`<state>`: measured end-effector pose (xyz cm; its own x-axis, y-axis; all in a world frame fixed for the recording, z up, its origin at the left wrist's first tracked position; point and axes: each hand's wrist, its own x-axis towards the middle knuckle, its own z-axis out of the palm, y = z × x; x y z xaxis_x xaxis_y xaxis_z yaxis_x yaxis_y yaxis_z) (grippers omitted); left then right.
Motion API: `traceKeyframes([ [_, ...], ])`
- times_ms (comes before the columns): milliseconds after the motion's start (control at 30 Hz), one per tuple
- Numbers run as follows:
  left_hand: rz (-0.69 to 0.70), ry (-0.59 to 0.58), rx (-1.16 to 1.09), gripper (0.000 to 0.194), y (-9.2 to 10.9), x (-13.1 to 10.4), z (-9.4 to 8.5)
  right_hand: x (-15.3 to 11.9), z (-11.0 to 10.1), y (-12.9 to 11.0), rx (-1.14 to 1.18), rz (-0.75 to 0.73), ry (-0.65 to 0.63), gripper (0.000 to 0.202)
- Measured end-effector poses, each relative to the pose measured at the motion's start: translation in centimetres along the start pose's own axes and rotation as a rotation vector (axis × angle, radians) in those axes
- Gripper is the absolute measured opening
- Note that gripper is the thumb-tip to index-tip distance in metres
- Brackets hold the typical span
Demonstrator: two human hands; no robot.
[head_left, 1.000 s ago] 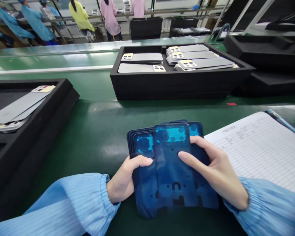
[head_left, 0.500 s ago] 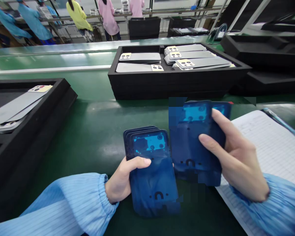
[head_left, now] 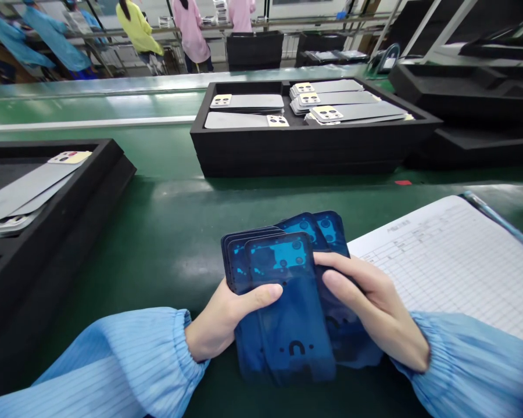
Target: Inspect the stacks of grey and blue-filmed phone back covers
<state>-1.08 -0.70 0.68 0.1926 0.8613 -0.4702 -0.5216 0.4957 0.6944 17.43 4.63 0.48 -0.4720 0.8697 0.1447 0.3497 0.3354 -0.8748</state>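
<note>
My left hand (head_left: 222,319) grips a fanned stack of dark blue, glossy phone back panels (head_left: 298,316), its thumb lying across the front one. Each panel has a brighter blue camera area at the top and a dark U-shaped mark near the bottom. More blue panels (head_left: 329,229) stick out behind the front ones on the right. My right hand (head_left: 375,302) is closed at that side, its index fingertip at the front panel's right edge and its thumb just below. The fingers beneath the panels are hidden.
A black tray (head_left: 296,148) with grey phone panels stands ahead, another black tray (head_left: 108,174) at left. Empty-looking black trays (head_left: 483,142) are stacked at right. A ruled paper form (head_left: 453,255) lies at right on the green table (head_left: 157,232). Several people work in the background.
My right hand has moved left and down, bringing its blue panels behind the left hand's stack. The left stack has fanned out more. A small red piece on the table now shows.
</note>
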Motion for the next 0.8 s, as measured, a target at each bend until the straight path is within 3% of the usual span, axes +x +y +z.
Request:
traceKeyframes([
  [167,-0.006,-0.045,0.035,0.044,0.0,-0.1,-0.1,0.2,0.4,-0.3,-0.032,0.044,-0.021,0.023],
  [333,-0.069,-0.056,-0.165,0.033,-0.4,0.0,-0.4,0.4,0.1,-0.4,0.045,0.096,-0.027,0.015],
  [500,-0.106,0.037,-0.217,0.024,-0.7,0.2,-0.7,0.7,-1.5,-0.4,0.13,0.206,0.229,0.019],
  [600,-0.078,-0.026,-0.209,0.024,-0.6,0.1,-0.7,1.0,-2.4,-0.4,0.198,0.216,0.392,0.023],
  [667,-0.061,-0.036,-0.191,0.024,-0.6,0.1,-0.7,1.1,-2.6,-0.4,0.219,0.183,0.431,0.026],
  [800,-0.039,0.009,-0.16,0.02,-0.6,-0.1,-0.7,1.3,-2.4,-0.4,0.149,0.107,0.344,0.045],
])
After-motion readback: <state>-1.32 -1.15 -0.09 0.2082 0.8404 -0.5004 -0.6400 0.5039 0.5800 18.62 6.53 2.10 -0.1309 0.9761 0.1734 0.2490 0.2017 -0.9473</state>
